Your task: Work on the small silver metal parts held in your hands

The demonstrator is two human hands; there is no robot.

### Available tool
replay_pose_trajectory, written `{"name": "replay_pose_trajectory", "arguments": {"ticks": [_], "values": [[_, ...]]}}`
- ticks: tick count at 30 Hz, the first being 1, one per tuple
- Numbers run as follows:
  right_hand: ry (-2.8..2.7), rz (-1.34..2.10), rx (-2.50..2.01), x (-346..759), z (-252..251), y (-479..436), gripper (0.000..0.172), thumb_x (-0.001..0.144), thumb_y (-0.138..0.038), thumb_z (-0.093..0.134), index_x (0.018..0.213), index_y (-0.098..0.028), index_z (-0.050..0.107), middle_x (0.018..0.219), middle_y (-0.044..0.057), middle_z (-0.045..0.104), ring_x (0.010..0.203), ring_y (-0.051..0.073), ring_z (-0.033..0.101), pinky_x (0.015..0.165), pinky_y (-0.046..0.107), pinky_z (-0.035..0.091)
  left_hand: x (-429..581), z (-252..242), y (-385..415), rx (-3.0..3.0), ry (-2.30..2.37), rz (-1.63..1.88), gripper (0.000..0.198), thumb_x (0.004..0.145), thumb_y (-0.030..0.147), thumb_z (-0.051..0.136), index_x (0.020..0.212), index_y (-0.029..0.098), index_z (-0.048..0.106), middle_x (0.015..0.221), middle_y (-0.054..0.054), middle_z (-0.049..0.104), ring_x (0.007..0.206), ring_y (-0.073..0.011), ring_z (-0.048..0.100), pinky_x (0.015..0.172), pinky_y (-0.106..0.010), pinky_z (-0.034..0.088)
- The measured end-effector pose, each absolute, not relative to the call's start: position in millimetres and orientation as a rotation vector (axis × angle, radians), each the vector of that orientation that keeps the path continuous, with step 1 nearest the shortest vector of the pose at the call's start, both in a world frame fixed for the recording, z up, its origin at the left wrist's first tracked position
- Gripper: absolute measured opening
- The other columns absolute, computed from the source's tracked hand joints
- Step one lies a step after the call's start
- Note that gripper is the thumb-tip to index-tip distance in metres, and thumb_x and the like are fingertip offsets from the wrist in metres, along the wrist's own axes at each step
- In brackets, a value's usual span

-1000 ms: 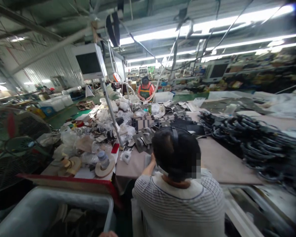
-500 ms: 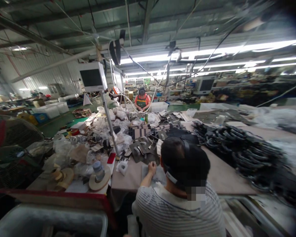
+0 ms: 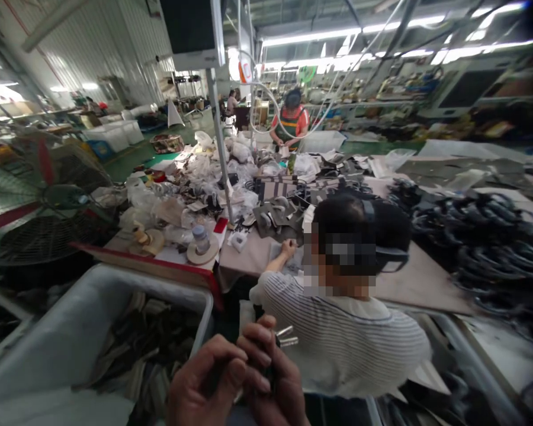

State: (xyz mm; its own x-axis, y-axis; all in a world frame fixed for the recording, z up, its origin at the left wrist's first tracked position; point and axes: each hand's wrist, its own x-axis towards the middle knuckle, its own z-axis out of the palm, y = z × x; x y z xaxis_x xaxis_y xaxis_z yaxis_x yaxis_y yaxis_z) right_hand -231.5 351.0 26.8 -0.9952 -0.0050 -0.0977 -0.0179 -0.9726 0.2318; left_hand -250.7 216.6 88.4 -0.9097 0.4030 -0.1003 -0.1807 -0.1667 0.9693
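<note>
My two hands are together at the bottom of the view, just behind a seated person's back. My right hand [image 3: 278, 378] is closed on a small dark object with two shiny metal prongs [image 3: 286, 337] sticking out to the right. My left hand [image 3: 206, 381] is curled, its fingertips pressed against the right hand's fingers and the same object. What the object is stays too small and covered to name.
A person in a striped shirt [image 3: 346, 331] sits in front of me at a long worktable [image 3: 421, 278] cluttered with bags, dark cut pieces and a pile of black straps [image 3: 484, 236]. A grey bin [image 3: 71, 331] of pieces stands at left, a fan [image 3: 48, 195] beyond it. Another worker [image 3: 291, 118] stands far off.
The view has tilted down and my two hands have come into sight at the bottom, closed together on a small metal-pronged object. The seated person has turned the head sideways.
</note>
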Motion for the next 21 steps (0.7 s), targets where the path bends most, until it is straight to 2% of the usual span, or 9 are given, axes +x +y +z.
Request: {"name": "replay_pose_trajectory", "arguments": {"ticks": [4, 7, 15, 21], "values": [[0.349, 3.085, -0.236, -228.4, 23.2, 343.6, 0.038, 0.096, -0.012, 0.1, 0.121, -0.029, 0.077, 0.094, -0.008, 0.07, 0.071, 0.004, 0.063, 0.049, 0.009, 0.044, -255.9, 97.7, 218.4, 0.317, 1.769, 2.095, 0.034, 0.115, 0.051, 0.079, 0.107, 0.019, 0.082, 0.106, -0.007, 0.083, 0.08, -0.0184, 0.085, 0.085, -0.027, 0.067], [0.395, 3.097, -0.274, -229.0, 20.9, 339.7, 0.042, 0.095, -0.011, 0.101, 0.121, -0.029, 0.074, 0.093, -0.009, 0.069, 0.068, 0.003, 0.063, 0.049, 0.009, 0.044, -259.3, 98.6, 220.5, 0.379, 1.852, 2.047, 0.034, 0.118, 0.049, 0.075, 0.106, 0.019, 0.084, 0.105, -0.006, 0.082, 0.077, -0.0147, 0.082, 0.083, -0.024, 0.066], [0.35, 3.113, -0.298, -240.0, 17.5, 333.3, 0.037, 0.099, -0.01, 0.096, 0.12, -0.028, 0.071, 0.096, -0.008, 0.07, 0.07, 0.003, 0.066, 0.051, 0.009, 0.046, -266.7, 90.0, 218.5, 0.404, 2.05, 1.989, 0.03, 0.119, 0.041, 0.07, 0.104, 0.019, 0.083, 0.1, -0.005, 0.077, 0.072, -0.0126, 0.078, 0.076, -0.022, 0.063], [0.248, 3.141, -0.26, -244.4, 11.4, 329.5, 0.032, 0.1, -0.011, 0.095, 0.116, -0.028, 0.073, 0.098, -0.008, 0.074, 0.07, 0.002, 0.068, 0.054, 0.008, 0.049, -272.4, 82.6, 216.5, 0.595, 2.27, 1.918, 0.02, 0.118, 0.027, 0.067, 0.115, 0.022, 0.087, 0.1, -0.004, 0.077, 0.069, -0.0096, 0.074, 0.072, -0.02, 0.061]]}}
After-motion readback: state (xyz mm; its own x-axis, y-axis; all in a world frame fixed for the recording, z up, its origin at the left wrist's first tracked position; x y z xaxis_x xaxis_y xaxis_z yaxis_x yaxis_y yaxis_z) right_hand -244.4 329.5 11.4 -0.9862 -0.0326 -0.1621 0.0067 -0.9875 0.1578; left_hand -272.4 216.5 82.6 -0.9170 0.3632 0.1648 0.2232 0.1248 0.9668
